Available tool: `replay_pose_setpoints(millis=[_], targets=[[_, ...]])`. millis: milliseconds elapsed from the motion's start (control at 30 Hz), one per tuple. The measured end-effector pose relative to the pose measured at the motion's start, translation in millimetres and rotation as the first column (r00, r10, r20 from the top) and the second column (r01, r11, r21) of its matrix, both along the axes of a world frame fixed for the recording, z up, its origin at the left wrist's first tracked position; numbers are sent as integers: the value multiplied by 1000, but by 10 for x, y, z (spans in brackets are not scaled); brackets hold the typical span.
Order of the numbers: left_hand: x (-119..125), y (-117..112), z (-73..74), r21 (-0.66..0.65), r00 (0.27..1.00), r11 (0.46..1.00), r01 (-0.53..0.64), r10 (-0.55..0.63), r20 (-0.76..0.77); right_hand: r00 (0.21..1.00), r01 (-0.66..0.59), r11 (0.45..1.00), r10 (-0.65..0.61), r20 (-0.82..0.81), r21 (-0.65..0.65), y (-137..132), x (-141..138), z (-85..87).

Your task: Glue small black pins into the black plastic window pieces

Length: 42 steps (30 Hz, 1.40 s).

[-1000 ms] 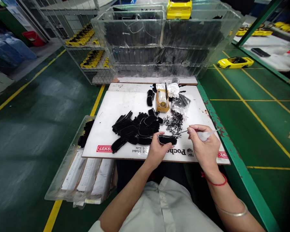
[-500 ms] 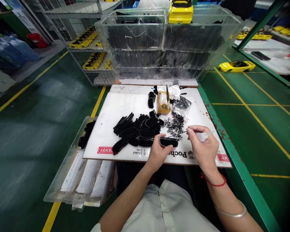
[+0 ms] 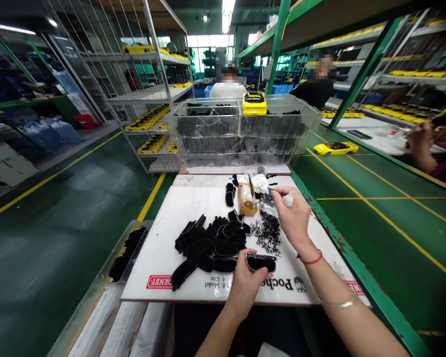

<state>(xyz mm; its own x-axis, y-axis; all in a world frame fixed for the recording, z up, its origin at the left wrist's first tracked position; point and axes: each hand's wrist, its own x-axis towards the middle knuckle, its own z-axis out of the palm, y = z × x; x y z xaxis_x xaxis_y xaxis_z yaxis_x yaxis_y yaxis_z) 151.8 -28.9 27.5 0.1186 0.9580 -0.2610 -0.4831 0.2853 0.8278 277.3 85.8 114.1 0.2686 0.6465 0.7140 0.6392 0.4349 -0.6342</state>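
Observation:
My left hand (image 3: 244,285) is closed on a black oblong panel (image 3: 260,263) with a shiny rim, held just above the board's front part. Up and to the right, my right hand (image 3: 293,214) pinches a thin-tipped tool with a whitish translucent body (image 3: 288,200). Its fine dark tip points left, by a small round jar (image 3: 248,204) in a yellowish box (image 3: 241,192); whether it touches the jar I cannot tell. Left of my left hand lies a pile of similar black panels (image 3: 211,243). Small black pins (image 3: 267,233) are heaped between the pile and my right forearm.
A white board (image 3: 152,253) with printed lettering carries everything. Behind it stand clear bins (image 3: 204,131) of black parts, a yellow model car (image 3: 254,103) on their rim. A green rail (image 3: 342,243) runs along the right. Co-workers (image 3: 228,84) sit beyond; another person's hands (image 3: 421,144) show at far right.
My right hand has moved away from the panel, forward to the yellowish box, with the tool. The view has tilted up. My left hand still holds the panel.

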Motion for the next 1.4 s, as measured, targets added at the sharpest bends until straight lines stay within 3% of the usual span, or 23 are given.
replay_pose_setpoints(millis=[233,433,500,633,733,833,1133,1400], targets=[[-5,-7,40,-16,1000,1000,-11,10,-26,973,-177,980,188,135,-89,259,-186,-227],[-19,-15,14,-11,1000,1000,3,-3,-26,981,-159,947,185,67,-279,130,35,-356],[-29,-19,28,-27,1000,1000,15,-16,-24,979,-168,907,198,39,-386,11,201,-412],[-62,-53,109,-53,998,998,46,-48,-33,957,-224,777,290,20,-588,-351,520,-522],[-93,-105,169,-97,997,994,56,-60,-40,931,-232,699,361,54,-676,-646,644,-546],[-124,-160,198,-167,997,984,62,-68,-30,906,-213,664,410,110,-717,-833,663,-565],[-184,-236,248,-200,990,977,70,-93,-108,853,-94,718,415,316,-690,-846,564,-853],[-176,-260,216,-169,982,983,73,-101,-160,833,-114,737,436,340,-666,-868,443,-758]])
